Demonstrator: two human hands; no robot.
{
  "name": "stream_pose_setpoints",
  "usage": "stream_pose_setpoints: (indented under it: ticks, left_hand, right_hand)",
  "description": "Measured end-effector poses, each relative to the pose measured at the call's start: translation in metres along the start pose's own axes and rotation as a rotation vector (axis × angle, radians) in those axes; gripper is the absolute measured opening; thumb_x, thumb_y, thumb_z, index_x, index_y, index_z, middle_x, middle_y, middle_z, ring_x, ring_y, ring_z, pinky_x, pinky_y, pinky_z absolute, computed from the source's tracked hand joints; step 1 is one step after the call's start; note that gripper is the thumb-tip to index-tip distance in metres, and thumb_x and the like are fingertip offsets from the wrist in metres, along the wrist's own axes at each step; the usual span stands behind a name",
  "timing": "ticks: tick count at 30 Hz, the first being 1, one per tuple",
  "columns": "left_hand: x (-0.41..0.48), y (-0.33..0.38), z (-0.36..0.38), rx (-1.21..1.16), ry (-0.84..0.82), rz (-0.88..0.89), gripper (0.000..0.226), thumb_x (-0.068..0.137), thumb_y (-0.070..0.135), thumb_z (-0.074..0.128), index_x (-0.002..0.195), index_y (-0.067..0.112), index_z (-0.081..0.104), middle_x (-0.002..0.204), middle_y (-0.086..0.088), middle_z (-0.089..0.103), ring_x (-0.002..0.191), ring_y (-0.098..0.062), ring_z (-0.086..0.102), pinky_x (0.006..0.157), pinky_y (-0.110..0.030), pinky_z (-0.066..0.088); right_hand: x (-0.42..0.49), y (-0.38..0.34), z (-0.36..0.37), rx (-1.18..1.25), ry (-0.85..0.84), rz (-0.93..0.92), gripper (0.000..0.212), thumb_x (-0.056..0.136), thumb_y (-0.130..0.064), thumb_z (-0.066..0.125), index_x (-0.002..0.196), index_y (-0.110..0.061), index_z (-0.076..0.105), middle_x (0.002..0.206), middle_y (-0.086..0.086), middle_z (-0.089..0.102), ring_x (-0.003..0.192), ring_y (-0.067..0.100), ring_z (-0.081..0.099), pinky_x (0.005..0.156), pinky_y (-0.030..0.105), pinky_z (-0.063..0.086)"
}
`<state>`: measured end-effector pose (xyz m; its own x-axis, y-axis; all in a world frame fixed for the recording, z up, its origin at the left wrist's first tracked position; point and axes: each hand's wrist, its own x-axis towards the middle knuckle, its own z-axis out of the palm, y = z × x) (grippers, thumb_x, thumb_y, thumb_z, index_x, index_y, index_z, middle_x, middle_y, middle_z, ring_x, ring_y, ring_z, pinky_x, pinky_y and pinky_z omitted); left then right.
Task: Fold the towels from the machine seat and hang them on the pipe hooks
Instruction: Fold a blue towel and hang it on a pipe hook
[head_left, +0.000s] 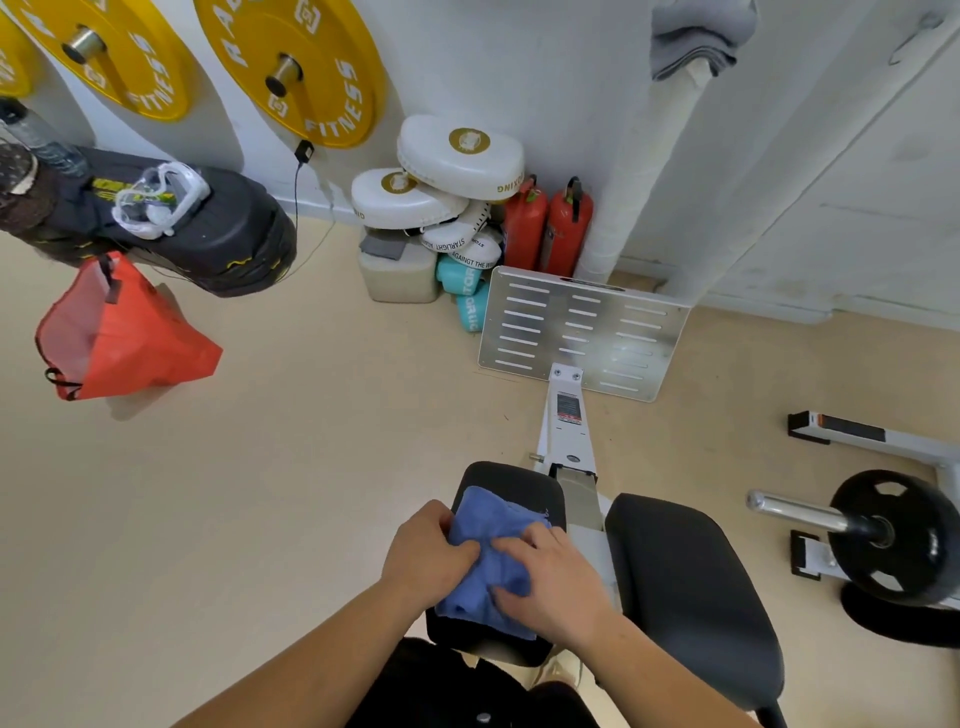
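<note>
View from above, looking down the person's bare forearms to a gym machine. A blue towel (496, 519) lies crumpled on the machine's small black seat (511, 478), covering most of the pad and hanging a little over its near edge.

Both hands are on the towel, close together near its middle but not touching. The left hand (431, 553) grips the towel's left edge with curled fingers. The right hand (553, 582) lies over the right side, with a bunch of cloth pinched between its thumb and fingers.

Just right of the seat is a larger black pad (685, 597). A white beam runs from the seat up to a slotted metal footplate (582, 327).

A white wrapped pipe (649, 156) rises by the wall behind the footplate. A grey towel (696, 36) is draped at the pipe's top, at the frame's upper edge; what holds it is out of sight.

Two red extinguishers (545, 226) stand on the floor beside the pipe. Left of them is a heap of white boxing pads (457, 156).

Yellow weight plates (291, 62) hang on pegs on the wall at upper left. Below them sits a bulky black bag (223, 228), with an orange bag (119, 332) hanging from it.

At far right, a black weight plate (893, 535) sits on a chrome bar above the beige floor (285, 467).
</note>
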<state>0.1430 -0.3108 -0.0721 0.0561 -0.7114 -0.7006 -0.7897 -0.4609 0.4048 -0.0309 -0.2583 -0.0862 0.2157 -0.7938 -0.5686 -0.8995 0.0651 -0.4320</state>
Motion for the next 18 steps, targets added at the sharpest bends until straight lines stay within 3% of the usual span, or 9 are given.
stream_pose_setpoints:
  ticks: [5,9,11,14,18]
  left_hand:
    - [-0.009,0.026,0.015,0.2,-0.053,0.195,0.041,0.086,0.046,0.066,0.121,0.029,0.052,0.108,0.01,0.062,0.089,-0.007,0.055,0.082,-0.021,0.042]
    - [-0.02,0.043,0.039,0.193,-0.071,0.29,0.021,0.099,0.035,0.048,0.113,0.024,0.058,0.111,0.0,0.064,0.097,-0.015,0.061,0.093,-0.032,0.051]
    - [-0.018,0.045,0.043,0.236,-0.107,0.28,0.027,0.101,0.031,0.046,0.123,0.023,0.059,0.117,-0.003,0.065,0.105,-0.018,0.063,0.098,-0.032,0.05]
    - [-0.009,0.04,0.046,0.276,-0.119,0.283,0.032,0.093,0.036,0.059,0.124,0.027,0.054,0.115,0.0,0.056,0.099,-0.016,0.063,0.093,-0.032,0.054]
    - [0.0,0.027,0.056,0.32,-0.052,0.183,0.077,0.074,0.06,0.073,0.135,0.03,0.037,0.13,0.0,0.047,0.118,-0.018,0.057,0.103,-0.032,0.048]
  right_hand:
    - [-0.004,-0.002,-0.002,-0.023,-0.027,0.218,0.061,0.08,-0.057,0.059,0.136,-0.038,0.043,0.127,0.0,0.048,0.118,0.021,0.049,0.093,0.032,0.045]
    - [-0.017,0.017,0.0,0.299,-0.034,0.277,0.026,0.085,-0.026,0.06,0.109,-0.034,0.053,0.106,-0.002,0.061,0.09,0.014,0.053,0.083,0.03,0.053]
    - [-0.028,0.028,-0.003,0.499,-0.004,0.298,0.035,0.091,-0.018,0.058,0.12,-0.038,0.056,0.103,-0.008,0.068,0.089,0.007,0.062,0.084,0.019,0.054]
    - [-0.042,0.034,-0.013,0.652,0.013,0.327,0.043,0.099,-0.015,0.054,0.14,-0.03,0.056,0.105,-0.018,0.069,0.094,-0.005,0.064,0.076,0.001,0.046]
    - [-0.05,0.028,-0.022,0.708,-0.048,0.36,0.046,0.104,-0.02,0.046,0.149,-0.031,0.046,0.129,-0.01,0.064,0.102,0.001,0.059,0.068,0.001,0.043]
